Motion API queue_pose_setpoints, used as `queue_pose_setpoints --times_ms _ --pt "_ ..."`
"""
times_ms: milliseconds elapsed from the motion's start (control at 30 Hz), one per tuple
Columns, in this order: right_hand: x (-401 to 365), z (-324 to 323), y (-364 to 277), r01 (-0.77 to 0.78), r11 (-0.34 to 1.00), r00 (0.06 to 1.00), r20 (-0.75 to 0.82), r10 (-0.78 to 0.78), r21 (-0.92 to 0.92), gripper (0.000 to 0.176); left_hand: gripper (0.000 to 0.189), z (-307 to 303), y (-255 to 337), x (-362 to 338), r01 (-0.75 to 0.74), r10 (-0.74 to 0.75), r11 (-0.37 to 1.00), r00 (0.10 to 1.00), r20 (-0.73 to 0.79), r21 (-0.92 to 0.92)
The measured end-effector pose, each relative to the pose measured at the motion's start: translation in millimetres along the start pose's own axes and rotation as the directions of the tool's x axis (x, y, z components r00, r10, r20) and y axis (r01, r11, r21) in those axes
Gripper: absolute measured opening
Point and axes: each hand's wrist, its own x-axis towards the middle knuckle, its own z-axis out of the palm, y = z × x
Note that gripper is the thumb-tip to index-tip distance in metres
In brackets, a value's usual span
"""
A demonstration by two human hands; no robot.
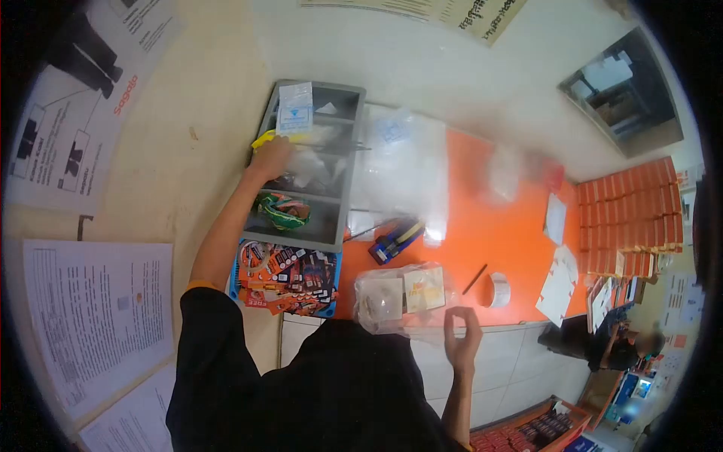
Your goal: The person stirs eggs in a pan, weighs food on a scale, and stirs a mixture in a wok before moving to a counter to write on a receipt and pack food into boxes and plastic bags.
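Note:
My left hand [272,160] reaches into the grey compartment tray [352,173], fingers bunched over a yellow strip-like thing [305,138]; what the fingertips grip cannot be made out. Beside them lie a small clear packet with a blue print [294,113] and crumpled clear plastic [307,167]. A green wrapper [283,212] fills part of the nearest compartment. My right hand [462,339] hovers at the table's front edge, thumb and forefinger curved apart with nothing between them. Just left of it, a clear plastic bag [365,288] surrounds two small pale boxes [424,289].
A blue tray [235,282] of printed cards [290,275] adjoins the grey one. On the orange table [471,230] are clear plastic sheets [399,173], a tape dispenser [397,240], a dark pen-like stick [475,279] and a white roll [498,290]. Orange boxes [629,211] are stacked right; a person [617,345] is beyond.

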Motion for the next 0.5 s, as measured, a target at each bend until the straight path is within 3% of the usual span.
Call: queue_pose_setpoints --times_ms 33,67,100,167,233,267,333,367,400,433,467,500 --pt "4.8 3.4 -2.1 0.028 0.999 0.998 -0.058 -0.027 0.018 0.012 0.016 -14.4 3.1 -4.6 0.011 -0.022 0.998 0.979 -0.204 -0.058" --pt "12.5 6.9 -8.2 0.062 0.997 0.995 -0.086 -0.059 0.042 0.012 0.019 -39.2 20.4 -8.8 0.173 -0.191 0.975 0.974 -0.119 -0.142" --pt "22.1 9.9 -17.1 0.098 0.993 0.989 -0.115 -0.09 0.061 0.013 0.019 -54.9 36.0 -14.3 0.167 -0.183 0.976 0.976 -0.114 -0.14" --pt "47.9 26.2 -43.5 0.149 0.984 0.982 -0.131 -0.136 0.094 0.021 0.02 -82.0 69.2 -28.6 -0.001 -0.109 0.953 0.932 -0.345 -0.303" --pt "77.4 54.2 -83.3 0.148 0.955 0.972 -0.215 -0.092 0.258 0.03 0.016 -119.0 134.3 -49.6 0.014 -0.073 0.913 0.989 -0.128 -0.407" --pt "90.2 63.5 -91.2 0.145 0.955 0.973 -0.215 -0.09 0.258 0.03 0.013 -110.3 154.7 -64.7 -0.36 0.233 0.877 0.898 -0.374 -0.317" --pt "104.1 76.8 -101.6 0.396 0.918 0.914 -0.093 -0.395 0.0 0.034 0.015 -125.0 216.5 -96.9 -0.562 0.418 0.705 0.822 -0.387 -0.432" --pt "102.2 75.8 -99.3 0.399 0.917 0.914 -0.086 -0.398 0.001 0.034 0.02 -135.3 233.5 -109.0 -0.605 0.484 0.588 0.795 -0.367 -0.536" --pt "99.1 70.0 -91.6 0.353 0.929 0.936 -0.046 -0.35 0.116 0.032 0.02 -146.8 237.2 -120.3 -0.601 0.477 0.586 0.798 -0.369 -0.543" --pt "94.7 62.8 -84.5 0.287 0.932 0.956 0.001 -0.295 0.222 0.031 0.03 -156.2 241.2 -130.0 -0.524 0.298 0.685 0.836 -0.462 -0.506" --pt "89.2 49.7 -90.0 0.157 0.925 0.987 -0.084 -0.136 0.345 0.03 0.041 -157.5 246.9 -140.8 -0.423 0.117 0.763 0.834 -0.54 -0.489" --pt "83.0 30.5 -85.6 0.082 0.906 0.988 -0.15 -0.021 0.415 0.029 0.041 -152.9 255.6 -154.6 -0.424 0.118 0.746 0.843 -0.524 -0.514"
